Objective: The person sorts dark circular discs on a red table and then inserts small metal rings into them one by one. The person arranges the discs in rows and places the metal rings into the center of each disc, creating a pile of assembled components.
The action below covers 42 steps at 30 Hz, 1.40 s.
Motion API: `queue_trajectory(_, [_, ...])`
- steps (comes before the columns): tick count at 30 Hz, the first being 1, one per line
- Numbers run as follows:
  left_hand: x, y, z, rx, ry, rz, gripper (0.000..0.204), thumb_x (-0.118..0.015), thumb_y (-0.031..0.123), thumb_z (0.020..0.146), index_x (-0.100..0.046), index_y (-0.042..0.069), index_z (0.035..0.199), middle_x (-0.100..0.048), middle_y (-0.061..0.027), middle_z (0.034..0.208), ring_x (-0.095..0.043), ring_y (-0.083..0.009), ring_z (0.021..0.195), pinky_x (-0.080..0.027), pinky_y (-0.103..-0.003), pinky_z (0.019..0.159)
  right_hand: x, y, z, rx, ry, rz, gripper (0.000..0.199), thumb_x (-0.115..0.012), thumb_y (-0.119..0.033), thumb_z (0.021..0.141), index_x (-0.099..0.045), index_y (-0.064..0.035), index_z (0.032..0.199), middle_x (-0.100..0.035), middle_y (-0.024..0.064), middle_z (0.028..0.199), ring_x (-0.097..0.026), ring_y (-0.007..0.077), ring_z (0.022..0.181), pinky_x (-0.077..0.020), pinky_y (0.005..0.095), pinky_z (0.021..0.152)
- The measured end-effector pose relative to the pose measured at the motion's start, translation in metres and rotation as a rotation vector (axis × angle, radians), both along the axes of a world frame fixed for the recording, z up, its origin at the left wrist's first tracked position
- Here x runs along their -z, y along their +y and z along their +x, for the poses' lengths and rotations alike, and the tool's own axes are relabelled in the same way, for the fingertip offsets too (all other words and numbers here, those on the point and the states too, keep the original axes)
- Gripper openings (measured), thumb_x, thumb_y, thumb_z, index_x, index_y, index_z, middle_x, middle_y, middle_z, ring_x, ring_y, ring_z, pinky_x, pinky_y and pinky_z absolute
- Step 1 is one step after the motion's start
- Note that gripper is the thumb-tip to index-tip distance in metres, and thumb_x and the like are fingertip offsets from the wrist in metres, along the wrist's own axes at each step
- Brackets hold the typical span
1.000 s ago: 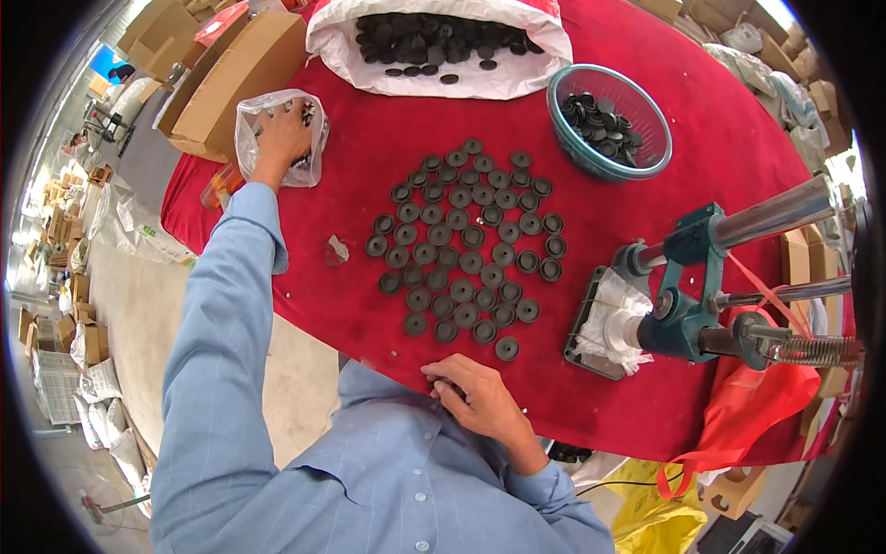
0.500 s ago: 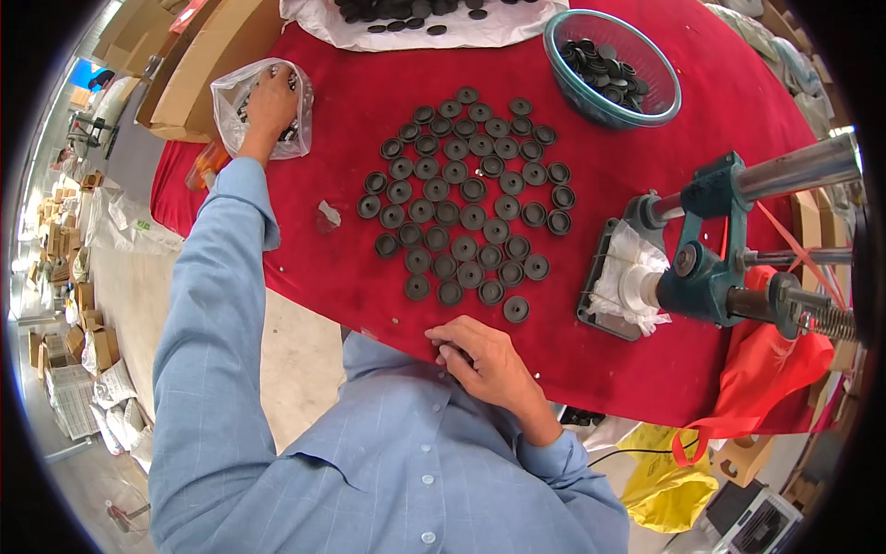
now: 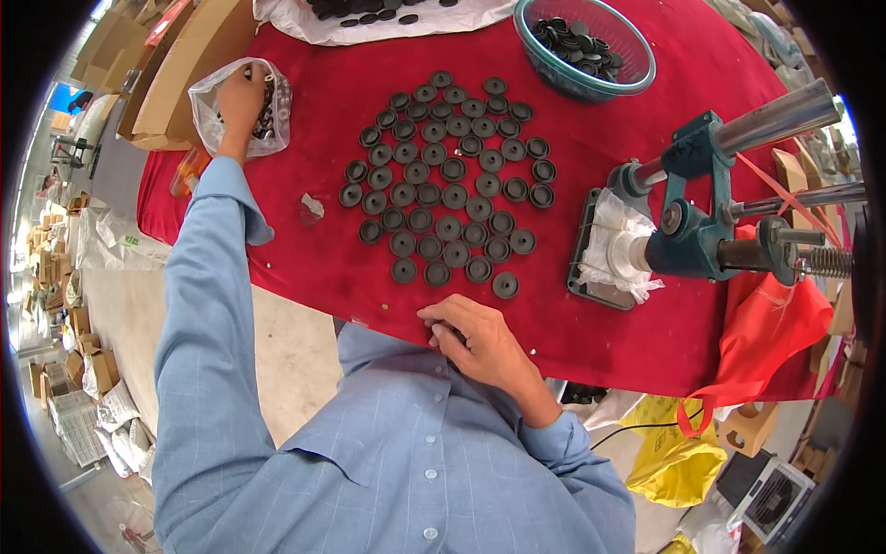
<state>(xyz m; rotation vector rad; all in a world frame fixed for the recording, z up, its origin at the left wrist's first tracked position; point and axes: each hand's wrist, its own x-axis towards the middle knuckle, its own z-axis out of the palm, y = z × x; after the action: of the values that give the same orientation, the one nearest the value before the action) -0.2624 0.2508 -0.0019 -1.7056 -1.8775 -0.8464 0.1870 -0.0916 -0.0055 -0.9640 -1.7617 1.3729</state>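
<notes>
My left hand (image 3: 241, 103) reaches into a clear plastic bag (image 3: 205, 103) at the table's far left. Small shiny metal parts (image 3: 266, 118) show beside it; its fingertips are hidden. My right hand (image 3: 478, 343) rests at the near table edge with its fingers curled and thumb tucked in. Whatever those fingers hold, if anything, is hidden. Between the hands and beyond them, many round black caps (image 3: 453, 196) lie spread in a loose patch on the red cloth (image 3: 314, 268), most with their hollow side up and a small hub in the middle.
A teal-rimmed basket (image 3: 646, 83) of black discs stands at the far right. More discs lie on a white sheet (image 3: 461, 26) at the back. A green hand press (image 3: 688, 208) with a white-wrapped base occupies the right, beside a red bag (image 3: 771, 323). Cardboard boxes (image 3: 189, 78) border the left.
My left hand has shifted within the plastic bag, and more metal parts show beside it. The whole view has moved slightly. My right hand stays curled at the table edge.
</notes>
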Motion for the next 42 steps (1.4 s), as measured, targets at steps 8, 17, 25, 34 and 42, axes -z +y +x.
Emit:
queue_trajectory(8, [-0.024, 0.018, -0.038, 0.286, -1.851, 0.093, 0.009, -0.059, -0.002, 0.097, -0.060, 0.001, 0.106, -0.064, -0.0113, 0.082, -0.061, -0.0169, 0.065, -0.045, -0.029, 0.050, -0.005, -0.003, -0.004, 0.015, 0.024, -0.104, 0.022, -0.063, 0.004, 0.096, -0.070, 0.0017, 0.118, -0.068, 0.0125, 0.095, -0.073, 0.0242, 0.082, -0.0593, 0.0364, 0.074])
queue_trajectory(17, [-0.075, -0.050, 0.044, 0.894, -2.707, -0.118, 0.012, -0.059, 0.010, 0.104, -0.057, -0.001, 0.102, -0.053, -0.0075, 0.087, -0.052, -0.0134, 0.067, -0.041, -0.023, 0.052, 0.000, -0.001, -0.012, 0.151, 0.301, -0.482, 0.027, -0.058, 0.001, 0.104, -0.065, 0.0061, 0.129, -0.071, 0.0138, 0.110, -0.076, 0.0180, 0.096, -0.0631, 0.0312, 0.082])
queue_trajectory(25, [-0.034, -0.246, 0.242, 0.667, -2.890, -0.349, 0.028, -0.058, 0.032, 0.112, -0.060, 0.004, 0.110, -0.059, -0.0076, 0.094, -0.052, -0.0086, 0.064, -0.039, -0.021, 0.045, -0.017, 0.011, -0.052, 0.402, 0.483, -0.361, 0.035, -0.071, -0.002, 0.101, -0.061, 0.0061, 0.134, -0.070, 0.0124, 0.113, -0.074, 0.0143, 0.097, -0.0630, 0.0287, 0.084])
queue_trajectory(34, [-0.008, -0.296, 0.275, 0.630, -2.650, -0.203, 0.031, -0.054, 0.036, 0.114, -0.058, 0.006, 0.117, -0.063, -0.0079, 0.097, -0.059, -0.0160, 0.077, -0.053, -0.030, 0.069, -0.012, 0.000, -0.061, 0.613, 0.049, 0.040, 0.024, -0.081, 0.002, 0.088, -0.071, -0.0008, 0.110, -0.070, 0.0100, 0.097, -0.073, 0.0167, 0.076, -0.0594, 0.0294, 0.067])
queue_trajectory(42, [-0.034, -0.307, 0.267, 0.033, -3.034, -0.316, 0.031, -0.057, 0.032, 0.113, -0.062, 0.002, 0.115, -0.065, -0.0127, 0.101, -0.064, -0.0210, 0.086, -0.059, -0.031, 0.068, -0.030, -0.011, -0.037, 0.589, -0.124, 0.331, 0.029, -0.081, 0.003, 0.087, -0.072, -0.0025, 0.114, -0.072, 0.0125, 0.104, -0.073, 0.0225, 0.086, -0.0595, 0.0319, 0.071])
